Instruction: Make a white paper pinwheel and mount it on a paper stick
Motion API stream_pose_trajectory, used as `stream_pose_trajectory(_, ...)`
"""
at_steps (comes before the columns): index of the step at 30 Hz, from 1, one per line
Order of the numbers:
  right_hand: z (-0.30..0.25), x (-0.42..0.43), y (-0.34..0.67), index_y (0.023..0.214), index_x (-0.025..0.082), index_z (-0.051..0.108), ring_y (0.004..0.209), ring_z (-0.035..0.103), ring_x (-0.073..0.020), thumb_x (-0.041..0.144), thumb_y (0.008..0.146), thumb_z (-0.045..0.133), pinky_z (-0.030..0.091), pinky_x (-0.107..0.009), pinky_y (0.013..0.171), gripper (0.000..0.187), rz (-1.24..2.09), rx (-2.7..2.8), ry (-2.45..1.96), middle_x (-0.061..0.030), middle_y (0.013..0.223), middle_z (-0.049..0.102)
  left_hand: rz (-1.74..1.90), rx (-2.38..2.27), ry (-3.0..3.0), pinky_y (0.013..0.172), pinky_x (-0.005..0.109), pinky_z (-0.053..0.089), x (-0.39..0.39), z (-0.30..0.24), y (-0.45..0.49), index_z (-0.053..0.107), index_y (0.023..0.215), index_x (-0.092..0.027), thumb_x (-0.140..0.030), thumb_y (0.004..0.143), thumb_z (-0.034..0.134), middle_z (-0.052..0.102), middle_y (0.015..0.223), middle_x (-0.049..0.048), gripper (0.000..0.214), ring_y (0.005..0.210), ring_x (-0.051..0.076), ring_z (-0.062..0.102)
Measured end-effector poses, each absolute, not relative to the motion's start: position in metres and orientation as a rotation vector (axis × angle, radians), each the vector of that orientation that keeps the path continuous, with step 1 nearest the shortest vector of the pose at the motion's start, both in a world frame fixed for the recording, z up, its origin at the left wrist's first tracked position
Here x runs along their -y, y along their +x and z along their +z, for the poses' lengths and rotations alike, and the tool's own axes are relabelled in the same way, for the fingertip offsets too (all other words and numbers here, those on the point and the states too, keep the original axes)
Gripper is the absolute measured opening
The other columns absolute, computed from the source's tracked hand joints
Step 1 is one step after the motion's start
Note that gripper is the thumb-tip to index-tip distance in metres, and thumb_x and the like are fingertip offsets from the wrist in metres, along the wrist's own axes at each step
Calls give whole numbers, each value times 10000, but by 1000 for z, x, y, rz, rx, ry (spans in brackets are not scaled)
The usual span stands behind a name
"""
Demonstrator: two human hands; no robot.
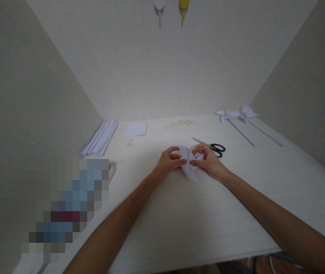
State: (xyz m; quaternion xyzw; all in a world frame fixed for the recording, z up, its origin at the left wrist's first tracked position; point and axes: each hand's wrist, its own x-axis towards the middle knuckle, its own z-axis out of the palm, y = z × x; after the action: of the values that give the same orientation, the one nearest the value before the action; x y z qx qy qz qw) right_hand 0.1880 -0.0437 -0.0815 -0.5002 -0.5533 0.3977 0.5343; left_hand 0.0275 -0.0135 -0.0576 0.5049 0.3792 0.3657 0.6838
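Between my two hands, just above the table, is a white paper pinwheel (190,172) with its blades curled toward the middle. My left hand (168,161) pinches its left side, thumb near the centre. On the right side, my right hand (206,160) grips a folded blade between thumb and fingers. Right behind my right hand lies a pair of scissors (218,148) with black handles, its blades pointing away to the left. Whether a pin or stick sits at the pinwheel's centre I cannot tell.
Two pinwheels on paper sticks (242,131) lie at the back right. At the back left are a bundle of rolled paper sticks (101,139) and a square paper stack (135,129). Small pale bits (184,122) lie near the wall; a blurred-out object (74,205) stands at left.
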Motion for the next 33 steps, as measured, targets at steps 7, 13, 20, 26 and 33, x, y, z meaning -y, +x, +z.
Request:
stream_pose_trajectory(7,-84,44,189,734,214,442,609,475,-104,208,515,695,393,-252,549,335,969,1336,-1161,30,768,508,826,-902,1274,474,188,419,16,-61,30,500,904,-130,-96,494,669,606,563,-27,445,477,89,550)
stream_pose_trajectory(13,-84,44,189,739,216,422,557,437,-83,202,531,690,358,-222,492,340,1008,1339,-1131,40,750,484,804,-895,1361,461,186,413,14,-65,27,539,892,-128,-130,518,672,633,585,0,397,479,98,560)
stream_pose_trajectory(20,-82,45,188,741,217,420,559,439,-92,220,533,683,363,-235,501,335,983,1361,-1176,32,742,487,829,-892,1352,456,190,416,15,-66,28,546,900,-131,-129,503,682,635,569,-12,419,474,104,565)
stream_pose_trajectory(26,-80,46,187,742,218,424,601,462,-114,217,545,675,384,-248,527,319,974,1381,-1172,31,719,478,834,-916,1299,489,207,430,16,-64,31,573,836,-114,-106,480,670,634,587,-10,369,491,101,565)
stream_pose_trajectory(33,-81,47,186,767,223,457,595,429,-100,256,540,711,376,-222,507,342,938,1325,-1122,28,754,460,868,-866,1243,519,217,428,16,-67,29,588,795,-112,-118,475,676,635,631,0,332,527,104,565)
